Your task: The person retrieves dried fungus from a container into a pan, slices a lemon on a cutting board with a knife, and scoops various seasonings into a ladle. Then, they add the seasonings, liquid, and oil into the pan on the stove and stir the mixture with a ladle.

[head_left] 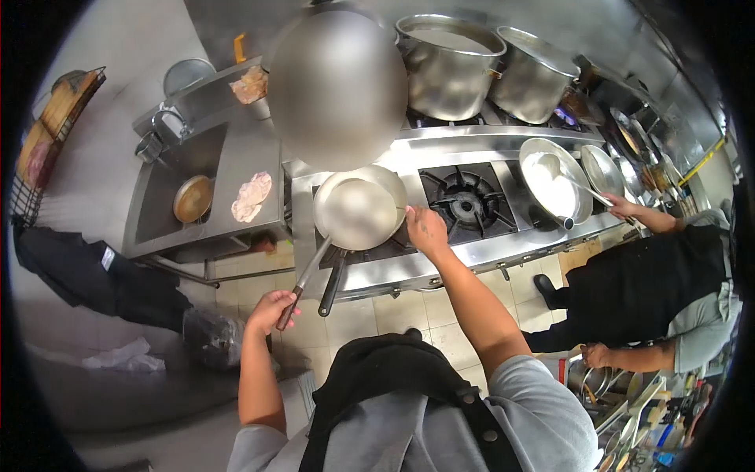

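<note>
Clasping wooden handle in left grip, pan lying beyond; right grip beside pan, cannot tell if closed

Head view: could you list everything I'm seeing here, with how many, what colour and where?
Stockpots: two, silver, back of stove; a blurred shape beside them
Wide pan: one, silver-grey, front-left burner
Long-handled utensil: one, silver and brown, at wide pan
Gas burner: one uncovered, black, front middle
Shallow pans: two, pale and silver, front right
Ladle: one, silver, at shallow pans
Raw meat: two portions, pale pink, left counter
Sink: one, grey, left
Round pan: one, brown, in sink
Faucet: one, silver, above sink
Co-worker: one, black apron, right
Left hand: one, bare, gripping utensil handle
Right hand: one, bare, at wide pan's rim
</note>
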Available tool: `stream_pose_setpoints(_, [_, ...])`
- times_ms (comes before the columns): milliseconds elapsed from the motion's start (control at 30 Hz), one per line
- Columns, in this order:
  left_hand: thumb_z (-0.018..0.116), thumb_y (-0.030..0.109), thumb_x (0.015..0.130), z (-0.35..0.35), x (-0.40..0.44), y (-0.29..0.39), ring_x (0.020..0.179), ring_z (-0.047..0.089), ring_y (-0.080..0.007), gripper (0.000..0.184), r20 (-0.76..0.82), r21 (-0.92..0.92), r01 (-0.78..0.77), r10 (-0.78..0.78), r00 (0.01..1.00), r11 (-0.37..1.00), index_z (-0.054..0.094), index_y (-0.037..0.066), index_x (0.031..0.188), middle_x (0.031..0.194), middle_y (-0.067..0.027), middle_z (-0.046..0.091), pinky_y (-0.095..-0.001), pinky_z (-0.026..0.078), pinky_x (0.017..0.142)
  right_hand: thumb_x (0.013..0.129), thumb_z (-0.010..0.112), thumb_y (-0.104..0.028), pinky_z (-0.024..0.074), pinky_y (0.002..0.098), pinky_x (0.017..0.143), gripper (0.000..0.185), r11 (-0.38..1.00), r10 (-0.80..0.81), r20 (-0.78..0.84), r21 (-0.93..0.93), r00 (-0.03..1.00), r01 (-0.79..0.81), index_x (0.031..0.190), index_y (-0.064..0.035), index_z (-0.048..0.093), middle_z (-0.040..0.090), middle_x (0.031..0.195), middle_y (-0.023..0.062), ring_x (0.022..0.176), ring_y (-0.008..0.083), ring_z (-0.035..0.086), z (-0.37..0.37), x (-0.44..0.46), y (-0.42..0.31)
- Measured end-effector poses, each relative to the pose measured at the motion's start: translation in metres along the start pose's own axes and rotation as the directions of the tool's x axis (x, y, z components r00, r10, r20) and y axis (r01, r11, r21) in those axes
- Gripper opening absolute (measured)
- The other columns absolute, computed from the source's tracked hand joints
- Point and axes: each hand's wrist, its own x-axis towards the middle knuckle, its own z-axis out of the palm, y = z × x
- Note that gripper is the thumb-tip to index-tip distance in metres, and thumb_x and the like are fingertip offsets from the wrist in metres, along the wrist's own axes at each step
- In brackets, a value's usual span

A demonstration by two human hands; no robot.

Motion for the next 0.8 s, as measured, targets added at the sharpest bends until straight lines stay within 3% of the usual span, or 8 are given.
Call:
stream_pose_setpoints(133, [0.062, 0.033, 0.090, 0.003, 0.004, 0.009, 0.049, 0.057, -0.0149, 0.032, 0.045, 0.138, 0.033, -0.040, 0.998, 0.990, 0.056, 0.006, 0.106, 0.079, -0.0076, 0.066, -0.0290, 0.046, 0.044, 0.095, 0.048, -0.027, 0.0487, 0.0472, 0.075, 0.029, 0.976, -0.213, -0.158, -0.090, 0.964, 0.200, 0.082, -0.0054, 0.063, 0.066, 0.085, 0.0174, 0.087, 0.0368, 0.063, 0.011, -0.043, -0.005])
stream_pose_setpoints(233, [0.061, 0.030, 0.091, 0.001, 0.022, -0.002, 0.049, 0.057, -0.0159, 0.028, 0.086, 0.197, -0.005, -0.012, 0.996, 0.980, 0.054, 0.006, 0.103, 0.077, -0.0076, 0.065, -0.0314, 0.047, 0.043, 0.088, 0.053, -0.019, 0.0499, 0.0397, 0.084, 0.020, 0.935, -0.325, 0.024, -0.145, 0.945, 0.325, 0.099, -0.0122, 0.068, 0.066, 0.099, 0.0092, 0.097, 0.0289, 0.062, 0.067, -0.054, 0.053])
stream_pose_setpoints(300, [0.061, 0.024, 0.091, 0.008, 0.028, 0.002, 0.047, 0.058, -0.0177, 0.021, 0.082, 0.271, -0.034, 0.012, 0.997, 0.962, 0.053, 0.006, 0.098, 0.071, -0.0088, 0.064, -0.0324, 0.047, 0.041, 0.088, 0.053, -0.020, 0.0496, 0.0402, 0.084, 0.020, 0.937, -0.350, -0.119, -0.044, 0.929, 0.347, 0.098, -0.0104, 0.067, 0.064, 0.106, 0.0100, 0.099, 0.0289, 0.060, 0.070, -0.071, 0.055])
stream_pose_setpoints(500, [0.060, 0.025, 0.091, 0.020, 0.008, 0.008, 0.042, 0.052, -0.0158, 0.022, 0.125, 0.383, -0.116, 0.073, 0.989, 0.916, 0.056, 0.004, 0.090, 0.066, -0.0081, 0.062, -0.0308, 0.042, 0.036, 0.096, 0.047, -0.030, 0.0505, 0.0451, 0.077, 0.031, 0.957, -0.238, -0.165, -0.210, 0.957, 0.202, 0.085, -0.0052, 0.062, 0.059, 0.085, 0.0142, 0.089, 0.0327, 0.061, 0.064, -0.108, 0.023])
stream_pose_setpoints(667, [0.060, 0.026, 0.091, 0.016, -0.002, 0.015, 0.037, 0.048, -0.0139, 0.023, 0.128, 0.387, -0.110, 0.065, 0.990, 0.915, 0.061, 0.005, 0.082, 0.059, -0.0046, 0.059, -0.0292, 0.035, 0.032, 0.095, 0.048, -0.027, 0.0515, 0.0433, 0.074, 0.028, 0.999, -0.023, -0.260, 0.017, 0.965, 0.028, 0.085, -0.0039, 0.062, 0.060, 0.081, 0.0148, 0.086, 0.0344, 0.062, 0.026, -0.148, -0.009])
stream_pose_setpoints(733, [0.059, 0.027, 0.091, -0.004, 0.023, 0.009, 0.057, 0.062, -0.0240, 0.028, 0.121, 0.700, -0.233, 0.208, 0.970, 0.675, 0.063, 0.001, 0.100, 0.076, -0.0129, 0.066, -0.0365, 0.047, 0.048, 0.096, 0.047, -0.027, 0.0501, 0.0438, 0.076, 0.029, 0.993, 0.032, -0.324, 0.120, 0.946, 0.007, 0.086, -0.0022, 0.060, 0.060, 0.082, 0.0154, 0.085, 0.0352, 0.060, 0.010, -0.170, -0.012])
stream_pose_setpoints(767, [0.062, 0.030, 0.089, 0.021, -0.027, 0.033, 0.086, 0.063, -0.0354, 0.038, 0.054, 0.867, -0.311, 0.547, 0.836, 0.391, 0.062, -0.004, 0.107, 0.099, -0.0214, 0.066, -0.0441, 0.049, 0.075, 0.096, 0.046, -0.027, 0.0492, 0.0446, 0.076, 0.030, 0.977, 0.063, -0.382, 0.214, 0.922, 0.022, 0.087, -0.0020, 0.059, 0.059, 0.082, 0.0159, 0.085, 0.0363, 0.059, -0.005, -0.186, -0.016])
stream_pose_setpoints(800, [0.065, 0.033, 0.085, 0.053, -0.069, 0.074, 0.105, 0.056, -0.0392, 0.048, -0.151, 0.775, -0.120, 0.366, 0.918, 0.621, 0.061, -0.007, 0.110, 0.113, -0.0247, 0.061, -0.0443, 0.043, 0.092, 0.097, 0.046, -0.027, 0.0482, 0.0454, 0.076, 0.030, 0.952, 0.094, -0.432, 0.303, 0.897, 0.046, 0.087, -0.0017, 0.058, 0.059, 0.083, 0.0165, 0.084, 0.0373, 0.059, -0.016, -0.203, -0.016])
